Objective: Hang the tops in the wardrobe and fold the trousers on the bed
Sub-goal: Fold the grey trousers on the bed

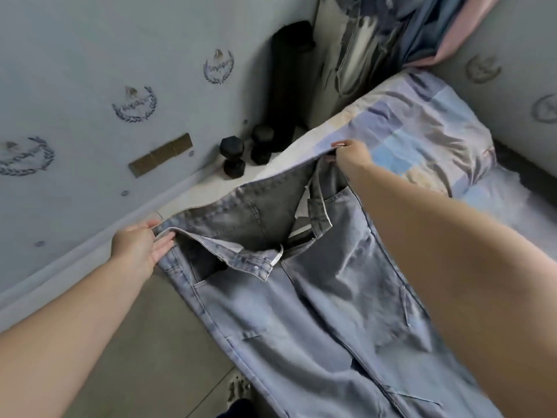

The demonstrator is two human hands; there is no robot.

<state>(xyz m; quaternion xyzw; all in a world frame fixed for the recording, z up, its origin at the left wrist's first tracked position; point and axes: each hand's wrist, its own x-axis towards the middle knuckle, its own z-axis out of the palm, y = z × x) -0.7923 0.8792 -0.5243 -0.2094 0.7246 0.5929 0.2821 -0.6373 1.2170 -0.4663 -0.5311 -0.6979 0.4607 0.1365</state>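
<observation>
Hands [137, 245] [351, 156] outstretched, fingers [164, 242] pinching jeans [301, 297] waistband corners.

The jeans [301, 297] hang spread between both hands, the left hand [137, 247] holding the waistband's left end, the right hand [351, 156] its right end. The bed [422, 128] lies behind and right of them. Two dumbbells [244, 152] stand on the floor [144, 327] left of the bed, against the wall [90, 86].
</observation>
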